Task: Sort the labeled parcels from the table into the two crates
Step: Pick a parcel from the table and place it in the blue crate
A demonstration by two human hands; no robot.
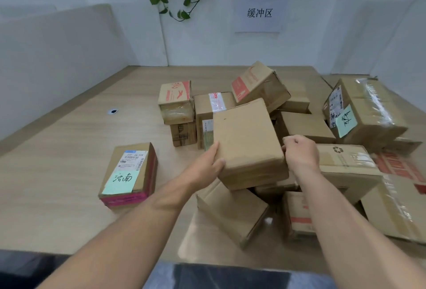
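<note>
Here, both forearms reach forward over the worktop (69,173), the left hand (205,169) and right hand (300,152) pressing opposite sides of a plain brown parcel (249,141) held tilted above the heap of parcels (299,127). The left fingers (216,150) lie flat along its left face; the right fingers are curled against its right edge. A green-labelled parcel (129,174) lies apart to the left.

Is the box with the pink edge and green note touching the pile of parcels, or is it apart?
Apart. The head view shows the box with the pink edge lying alone, with bare table visible between it and the pile of parcels.
</note>
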